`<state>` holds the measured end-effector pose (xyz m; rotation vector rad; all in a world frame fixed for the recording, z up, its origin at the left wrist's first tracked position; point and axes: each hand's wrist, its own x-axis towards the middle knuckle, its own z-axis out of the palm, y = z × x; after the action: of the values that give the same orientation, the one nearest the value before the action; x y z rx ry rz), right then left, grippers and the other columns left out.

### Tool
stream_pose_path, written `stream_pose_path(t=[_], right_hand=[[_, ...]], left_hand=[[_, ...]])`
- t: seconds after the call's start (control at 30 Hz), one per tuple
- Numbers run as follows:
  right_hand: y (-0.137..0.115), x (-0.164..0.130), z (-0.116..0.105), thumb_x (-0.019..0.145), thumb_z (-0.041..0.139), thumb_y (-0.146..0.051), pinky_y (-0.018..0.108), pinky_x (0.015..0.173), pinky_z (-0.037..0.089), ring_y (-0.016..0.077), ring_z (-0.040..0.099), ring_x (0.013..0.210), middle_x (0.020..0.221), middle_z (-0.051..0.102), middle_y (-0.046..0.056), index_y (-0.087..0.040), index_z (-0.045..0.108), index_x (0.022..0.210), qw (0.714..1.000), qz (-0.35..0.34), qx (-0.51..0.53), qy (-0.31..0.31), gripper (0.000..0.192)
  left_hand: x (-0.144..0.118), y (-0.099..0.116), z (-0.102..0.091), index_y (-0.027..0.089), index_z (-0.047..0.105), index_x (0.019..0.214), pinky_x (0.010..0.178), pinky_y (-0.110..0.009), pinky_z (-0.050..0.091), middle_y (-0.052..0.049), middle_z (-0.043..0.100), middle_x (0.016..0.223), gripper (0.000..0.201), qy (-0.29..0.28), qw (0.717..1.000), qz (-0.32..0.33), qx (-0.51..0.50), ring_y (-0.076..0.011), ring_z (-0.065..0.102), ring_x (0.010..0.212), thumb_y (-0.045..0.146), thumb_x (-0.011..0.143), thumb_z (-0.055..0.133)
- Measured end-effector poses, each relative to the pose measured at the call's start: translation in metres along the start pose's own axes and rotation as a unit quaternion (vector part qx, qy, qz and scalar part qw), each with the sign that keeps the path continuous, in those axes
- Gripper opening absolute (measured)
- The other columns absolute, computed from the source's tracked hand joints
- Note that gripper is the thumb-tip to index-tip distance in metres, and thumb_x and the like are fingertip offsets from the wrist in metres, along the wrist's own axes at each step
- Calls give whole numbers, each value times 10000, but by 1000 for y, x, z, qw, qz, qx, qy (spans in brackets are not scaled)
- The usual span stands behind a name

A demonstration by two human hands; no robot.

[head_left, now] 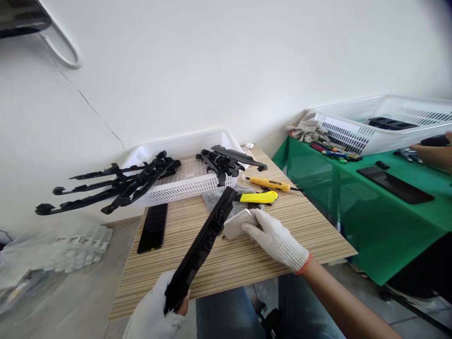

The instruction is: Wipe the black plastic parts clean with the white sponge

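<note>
My left hand [157, 306], in a white knit glove, is wrapped round the lower end of a long black plastic trim part [203, 245], which slants up to the right over the table. My right hand [277, 235], gloved in white with an orange cuff, grips a flat whitish block or pad [238, 225] beside the far half of that part. What the pad is made of I cannot tell. Just beyond lie a yellow utility knife [259, 197] and a grey cloth [212, 200]. A yellow pen-like tool [269, 183] rests farther back.
A white plastic basket [183, 183] at the table's back holds several black parts [132, 181], some overhanging its left side. A black phone [153, 228] lies on the wooden tabletop [169, 278]. On the right, a green-covered table [318, 174] bears another white basket [353, 136]; another person's hand [436, 153] is there.
</note>
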<state>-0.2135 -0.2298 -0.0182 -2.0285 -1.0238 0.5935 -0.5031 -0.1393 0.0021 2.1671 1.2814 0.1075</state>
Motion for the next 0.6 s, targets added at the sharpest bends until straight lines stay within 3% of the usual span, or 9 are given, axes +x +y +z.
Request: stream_pose_path(t=[0.13, 0.27, 0.33, 0.4, 0.53, 0.6], right_hand=[[12, -2, -13, 827, 526, -592, 253, 490, 363, 145, 476, 486, 513, 521, -35, -234, 520, 811, 979, 75, 180, 67, 359], [35, -18, -27, 821, 528, -681, 228, 380, 234, 106, 342, 364, 399, 437, -42, -233, 465, 752, 924, 125, 322, 162, 458], [44, -25, -32, 816, 563, -676, 214, 371, 228, 102, 353, 362, 407, 458, -39, -216, 534, 830, 927, 113, 328, 143, 461], [51, -28, -37, 794, 606, -658, 197, 366, 233, 101, 376, 368, 428, 495, -38, -195, 597, 1005, 932, 108, 316, 139, 508], [60, -22, -48, 786, 585, -653, 173, 342, 202, 92, 363, 353, 442, 488, -60, -188, 570, 1246, 910, 129, 314, 237, 655], [63, -16, -51, 780, 583, -653, 172, 342, 206, 92, 376, 364, 458, 499, -54, -179, 556, 1296, 916, 126, 302, 233, 701]], left_hand=[[7, 16, 0, 274, 520, 1017, 707, -301, 509, 3, 724, 864, 164, -14, 997, -27, 65, -213, 707, 807, 369, 918, 430], [19, 34, 2, 258, 518, 968, 632, -298, 463, -13, 716, 839, 172, -86, 983, -10, 164, -240, 711, 792, 417, 920, 473], [30, 44, 0, 251, 527, 1031, 625, -307, 463, -33, 729, 862, 240, -101, 971, 21, 215, -272, 725, 837, 463, 932, 474], [45, 51, -5, 226, 542, 1112, 629, -342, 477, -77, 739, 877, 349, -81, 951, 57, 293, -318, 730, 848, 517, 960, 423], [80, 67, -7, 174, 581, 1207, 672, -404, 511, -146, 749, 888, 555, -46, 889, 186, 415, -371, 728, 857, 617, 972, 343], [97, 78, -2, 166, 569, 1263, 675, -407, 519, -156, 753, 896, 617, -43, 874, 238, 420, -368, 728, 860, 643, 972, 307]])
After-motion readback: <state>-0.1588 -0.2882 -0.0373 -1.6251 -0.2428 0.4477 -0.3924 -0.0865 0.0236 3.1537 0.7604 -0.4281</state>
